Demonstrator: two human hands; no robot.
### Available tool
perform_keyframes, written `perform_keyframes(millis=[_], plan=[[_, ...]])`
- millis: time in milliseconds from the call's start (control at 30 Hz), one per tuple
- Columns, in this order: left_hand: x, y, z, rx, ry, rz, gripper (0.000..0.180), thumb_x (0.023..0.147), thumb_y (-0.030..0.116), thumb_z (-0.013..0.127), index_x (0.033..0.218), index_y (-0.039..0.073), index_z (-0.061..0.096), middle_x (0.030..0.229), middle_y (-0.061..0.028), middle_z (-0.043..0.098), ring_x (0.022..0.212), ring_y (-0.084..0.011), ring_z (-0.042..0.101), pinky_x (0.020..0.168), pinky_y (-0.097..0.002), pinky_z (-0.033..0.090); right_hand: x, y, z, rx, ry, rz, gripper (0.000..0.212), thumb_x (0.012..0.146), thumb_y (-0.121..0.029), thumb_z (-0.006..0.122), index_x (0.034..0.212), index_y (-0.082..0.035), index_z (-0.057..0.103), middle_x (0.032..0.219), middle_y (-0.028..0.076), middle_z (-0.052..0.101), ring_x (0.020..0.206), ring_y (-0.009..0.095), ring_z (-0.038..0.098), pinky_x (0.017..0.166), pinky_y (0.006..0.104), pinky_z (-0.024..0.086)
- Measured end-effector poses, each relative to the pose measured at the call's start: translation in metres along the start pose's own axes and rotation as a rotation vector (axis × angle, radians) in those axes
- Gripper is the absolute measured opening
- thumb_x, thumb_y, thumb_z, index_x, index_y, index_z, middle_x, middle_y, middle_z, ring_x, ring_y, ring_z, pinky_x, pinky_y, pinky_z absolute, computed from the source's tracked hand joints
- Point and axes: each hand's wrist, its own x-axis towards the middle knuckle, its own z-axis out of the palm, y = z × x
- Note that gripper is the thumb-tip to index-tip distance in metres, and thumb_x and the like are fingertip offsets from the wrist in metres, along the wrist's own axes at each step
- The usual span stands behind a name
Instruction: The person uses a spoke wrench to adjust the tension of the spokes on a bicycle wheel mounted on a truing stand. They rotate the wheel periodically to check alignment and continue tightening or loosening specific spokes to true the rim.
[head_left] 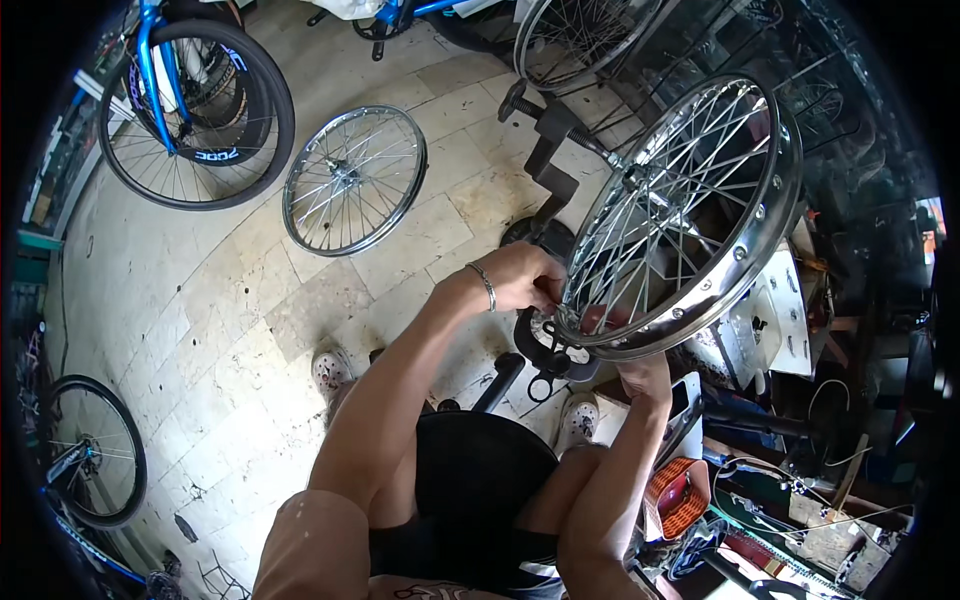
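A shiny silver spoked wheel rim (715, 290) stands tilted in a dark metal truing stand (555, 150), its hub (635, 180) held at the stand's arm. At the rim's near left edge, my left hand (525, 275) has its fingers pinched together beside the spokes; what is between them is too small to make out. My right hand (645, 375) comes up under the rim's lower edge and is closed around it, with fingers partly showing through the spokes. Below the rim sits the stand's dark round part with a ring-shaped piece (541, 388).
A second silver spoked wheel (345, 178) lies on the tiled floor. A blue bicycle (160, 80) stands at far left, another wheel (95, 450) at near left. A black round seat (485, 465) is between my legs. At right are an orange basket (675, 500), tools and cluttered parts.
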Motion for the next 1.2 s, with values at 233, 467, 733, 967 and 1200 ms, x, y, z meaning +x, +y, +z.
perform_keyframes(millis=[233, 467, 733, 967, 1200], plan=[[0.020, -0.015, -0.004, -0.140, -0.124, 0.041, 0.016, 0.069, 0.000, 0.074, 0.084, 0.002, 0.069, 0.075, -0.0058, 0.069, 0.069, -0.0098, 0.062, 0.064, -0.0268, 0.049, -0.007, -0.015, 0.015, -0.140, 0.060, -0.073, 0.043, 0.076, -0.008, 0.073, 0.113, 0.009, 0.059, 0.100, 0.013, 0.067, 0.088, 0.018, 0.064, 0.080, 0.0301, 0.051], [0.029, -0.016, 0.008, -0.166, -0.094, 0.021, 0.013, 0.070, -0.001, 0.072, 0.083, 0.003, 0.070, 0.074, -0.0063, 0.069, 0.067, -0.0118, 0.063, 0.062, -0.0282, 0.049, -0.004, -0.011, 0.021, -0.135, 0.128, -0.019, 0.033, 0.079, -0.001, 0.067, 0.109, 0.009, 0.061, 0.095, 0.011, 0.067, 0.086, 0.016, 0.064, 0.076, 0.0268, 0.051], [-0.004, 0.059, 0.048, 0.761, 0.239, 0.157, 0.002, 0.069, 0.005, 0.065, 0.071, 0.004, 0.064, 0.067, -0.0147, 0.064, 0.073, -0.0305, 0.066, 0.067, -0.0390, 0.054, 0.003, 0.013, 0.003, -0.523, 0.115, -0.088, 0.031, 0.077, 0.003, 0.067, 0.107, 0.005, 0.062, 0.092, 0.007, 0.067, 0.084, 0.011, 0.060, 0.073, 0.0240, 0.048], [0.000, 0.030, 0.016, 0.436, 0.132, -0.048, 0.013, 0.070, 0.001, 0.065, 0.082, 0.006, 0.068, 0.075, -0.0128, 0.067, 0.075, -0.0290, 0.066, 0.067, -0.0380, 0.050, 0.007, 0.000, 0.012, -0.232, 0.069, -0.016, 0.032, 0.082, -0.006, 0.066, 0.111, 0.004, 0.061, 0.094, 0.004, 0.066, 0.082, 0.010, 0.059, 0.074, 0.0234, 0.048], [0.026, -0.015, 0.015, -0.114, -0.013, 0.066, 0.015, 0.069, -0.006, 0.063, 0.081, 0.000, 0.068, 0.075, -0.0084, 0.069, 0.070, -0.0124, 0.065, 0.063, -0.0292, 0.051, 0.002, -0.009, 0.006, -0.047, -0.021, 0.005, 0.035, 0.079, -0.009, 0.073, 0.110, 0.002, 0.061, 0.095, 0.005, 0.065, 0.082, 0.011, 0.059, 0.074, 0.0241, 0.047]])
